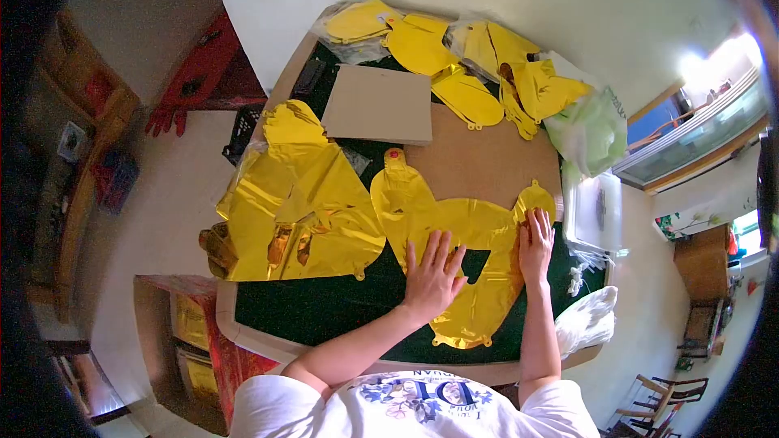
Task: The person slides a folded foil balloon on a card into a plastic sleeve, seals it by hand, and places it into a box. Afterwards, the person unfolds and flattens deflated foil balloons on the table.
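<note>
A flat yellow foil piece (475, 223) with a gap in its middle lies on the green-topped table (324, 308). My left hand (434, 274) rests on its left part, fingers spread, holding nothing. On its right arm lies my right hand (536, 247), palm down with fingers stretched out. Left of it is a larger yellow foil sheet (300, 203), creased and partly curled at the lower left. Part of the foil piece overlaps a brown cardboard sheet (479, 162).
A grey-brown board (379, 105) and more yellow foil pieces (418, 45) lie at the back. A green-white plastic bag (592, 134), a clear tray (592, 203) and a white bag (586, 323) are at the right edge. A box (174, 316) with yellow packets stands lower left.
</note>
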{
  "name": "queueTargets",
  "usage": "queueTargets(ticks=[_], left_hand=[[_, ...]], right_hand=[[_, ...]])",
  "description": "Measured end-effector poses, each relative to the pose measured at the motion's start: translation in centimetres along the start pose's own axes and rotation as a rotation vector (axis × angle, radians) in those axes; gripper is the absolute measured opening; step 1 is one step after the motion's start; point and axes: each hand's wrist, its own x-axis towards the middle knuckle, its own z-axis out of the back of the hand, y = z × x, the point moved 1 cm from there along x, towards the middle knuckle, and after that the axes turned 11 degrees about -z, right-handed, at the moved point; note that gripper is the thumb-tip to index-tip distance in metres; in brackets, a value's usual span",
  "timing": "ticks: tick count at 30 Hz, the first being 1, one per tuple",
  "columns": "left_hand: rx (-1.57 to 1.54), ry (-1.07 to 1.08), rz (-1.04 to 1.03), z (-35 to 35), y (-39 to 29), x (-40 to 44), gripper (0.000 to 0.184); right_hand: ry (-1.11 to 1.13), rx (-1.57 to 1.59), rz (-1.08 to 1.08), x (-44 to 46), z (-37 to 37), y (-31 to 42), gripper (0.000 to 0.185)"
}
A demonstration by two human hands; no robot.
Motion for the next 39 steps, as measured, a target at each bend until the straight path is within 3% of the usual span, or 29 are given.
queueTargets(ticks=[5, 9, 11, 14, 17, 20, 23, 27, 28, 31, 35, 39], left_hand=[[0.027, -0.039, 0.012, 0.6, 0.8, 0.2, 0.065], [0.011, -0.036, 0.003, 1.0, 1.1, 0.4, 0.062], [0.016, -0.038, 0.006, 1.3, 1.3, 0.6, 0.061], [0.055, 0.034, 0.035, 1.5, 1.5, 0.7, 0.053], [0.079, 0.073, 0.059, 2.2, 1.4, 1.0, 0.051], [0.077, 0.055, 0.072, 1.8, 1.5, 0.9, 0.05], [0.046, -0.001, 0.066, 2.0, 1.6, 0.9, 0.056], [0.04, -0.04, 0.061, 1.2, 1.9, 0.6, 0.053], [0.031, -0.036, 0.062, 1.2, 1.9, 0.6, 0.053], [0.002, -0.043, 0.062, 1.0, 1.6, 0.4, 0.051], [0.0, -0.034, 0.058, 1.0, 1.6, 0.3, 0.049], [0.012, -0.08, 0.054, 1.1, 1.8, 0.3, 0.049]], right_hand=[[-0.025, 0.04, -0.005, 1.7, 0.7, 0.5, 0.039], [-0.103, 0.081, 0.049, 9.8, -0.1, 1.8, 0.035], [0.004, 0.247, 0.201, 14.8, -2.4, 0.5, 0.038], [-0.017, -0.066, 0.182, 21.1, -5.6, -0.2, 0.044], [-0.33, -0.551, 0.347, 22.2, -2.8, 4.2, 0.047], [-0.465, -0.677, 0.438, 26.6, -3.7, 2.1, 0.052], [-0.178, -0.909, 0.212, 29.1, -3.8, 2.6, 0.044], [-0.359, -0.728, 0.283, 33.2, -5.7, -0.7, 0.031], [-0.354, -0.547, 0.253, 34.3, -5.0, 0.1, 0.025], [-0.491, -0.55, 0.256, 35.2, -0.1, 4.9, 0.015], [-0.438, -0.294, 0.126, 39.9, 5.0, 7.2, 0.018], [-0.635, -0.068, 0.296, 40.5, 10.3, 10.6, 0.017]])
